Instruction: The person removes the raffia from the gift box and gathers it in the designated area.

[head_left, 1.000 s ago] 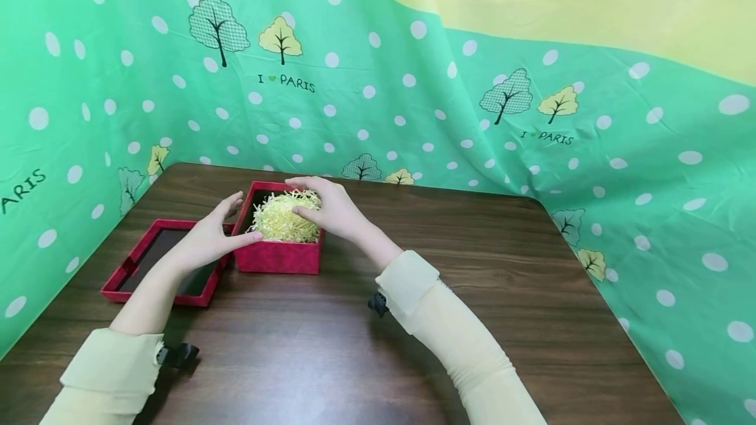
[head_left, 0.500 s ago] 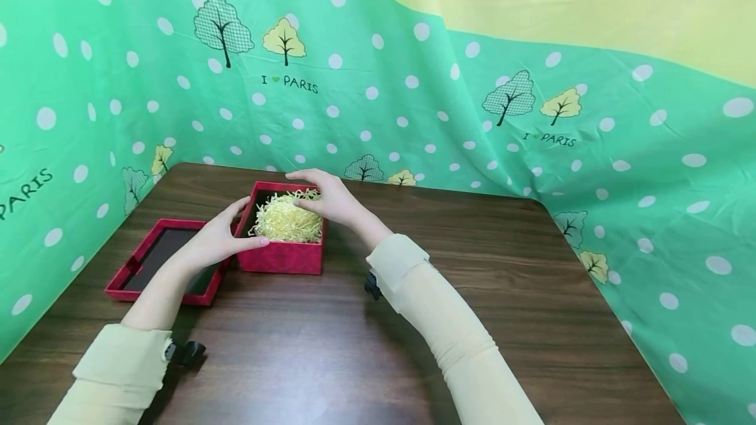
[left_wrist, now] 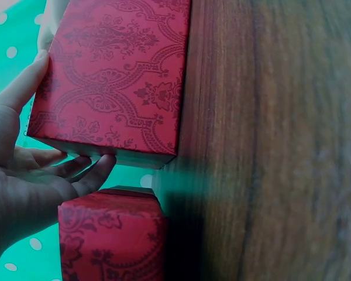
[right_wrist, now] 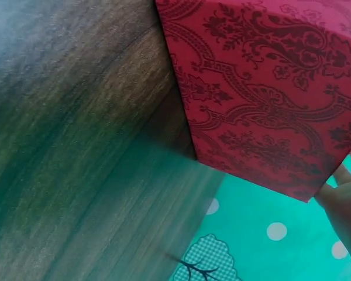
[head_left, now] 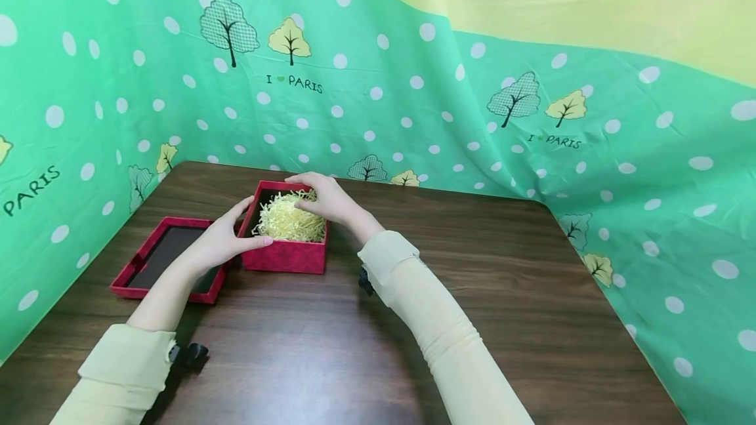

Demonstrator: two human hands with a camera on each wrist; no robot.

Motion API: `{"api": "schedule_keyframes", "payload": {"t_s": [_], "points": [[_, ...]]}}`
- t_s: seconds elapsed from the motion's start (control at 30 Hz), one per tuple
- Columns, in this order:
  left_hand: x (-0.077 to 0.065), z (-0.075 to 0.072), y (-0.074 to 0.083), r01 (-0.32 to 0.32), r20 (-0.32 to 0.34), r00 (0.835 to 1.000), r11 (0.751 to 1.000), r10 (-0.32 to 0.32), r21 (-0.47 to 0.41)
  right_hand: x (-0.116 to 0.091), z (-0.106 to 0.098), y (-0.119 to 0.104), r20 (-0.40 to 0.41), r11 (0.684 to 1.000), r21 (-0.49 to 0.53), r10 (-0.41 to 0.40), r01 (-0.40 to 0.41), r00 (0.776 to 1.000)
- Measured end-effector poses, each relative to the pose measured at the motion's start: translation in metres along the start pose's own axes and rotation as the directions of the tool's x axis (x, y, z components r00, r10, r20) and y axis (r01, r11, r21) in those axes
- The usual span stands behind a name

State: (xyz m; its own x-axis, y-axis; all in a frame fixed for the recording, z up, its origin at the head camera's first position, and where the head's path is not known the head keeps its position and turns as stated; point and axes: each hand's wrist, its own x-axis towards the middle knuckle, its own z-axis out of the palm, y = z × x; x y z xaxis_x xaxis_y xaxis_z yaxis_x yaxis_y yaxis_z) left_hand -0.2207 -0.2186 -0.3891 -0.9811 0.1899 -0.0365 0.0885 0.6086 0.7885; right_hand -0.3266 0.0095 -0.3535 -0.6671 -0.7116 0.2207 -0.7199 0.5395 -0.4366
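A red patterned box (head_left: 283,258) without its lid sits near the back left of the table, heaped with pale yellow paper shreds (head_left: 289,218). My left hand (head_left: 221,238) spans its near left corner, thumb at the front rim and fingers along the left side. In the left wrist view, those loosely bent fingertips (left_wrist: 102,170) meet the box wall. Over the far right part of the box lies my right hand (head_left: 331,199), fingers stretched toward the back rim and thumb above the shreds. The right wrist view shows only part of this hand (right_wrist: 345,199) at the box edge.
The red lid (head_left: 126,281) lies upturned just left of the box, its dark inside showing; my left forearm crosses over it. A green dotted curtain (head_left: 407,97) borders the wooden table (head_left: 502,281) at the back and sides.
My left fingers have come in against the box side and the thumb has slid slightly right along the rim. The right hand has shifted a little left. The box has stayed put.
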Motion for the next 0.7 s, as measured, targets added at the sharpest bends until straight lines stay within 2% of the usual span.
{"api": "schedule_keyframes", "payload": {"t_s": [0.13, 0.5, 0.7], "points": [[0.0006, 0.0008, -0.0006, 0.001, -0.001, 1.0, 1.0, -0.001, -0.003, 0.0035, 0.0013, 0.0, 0.024, 1.0, -0.007, -0.015, 0.015, 1.0], [0.0005, 0.0014, 0.0004, 0.017, 0.005, 1.0, 1.0, -0.017, 0.003, 0.0066, 0.0034, 0.0034, 0.114, 0.985, -0.124, -0.106, 0.12, 0.988], [0.0, 0.0009, 0.0, 0.008, 0.004, 1.0, 1.0, -0.008, -0.001, 0.0083, 0.004, 0.0018, 0.202, 0.985, -0.14, -0.072, 0.101, 0.977]]}}
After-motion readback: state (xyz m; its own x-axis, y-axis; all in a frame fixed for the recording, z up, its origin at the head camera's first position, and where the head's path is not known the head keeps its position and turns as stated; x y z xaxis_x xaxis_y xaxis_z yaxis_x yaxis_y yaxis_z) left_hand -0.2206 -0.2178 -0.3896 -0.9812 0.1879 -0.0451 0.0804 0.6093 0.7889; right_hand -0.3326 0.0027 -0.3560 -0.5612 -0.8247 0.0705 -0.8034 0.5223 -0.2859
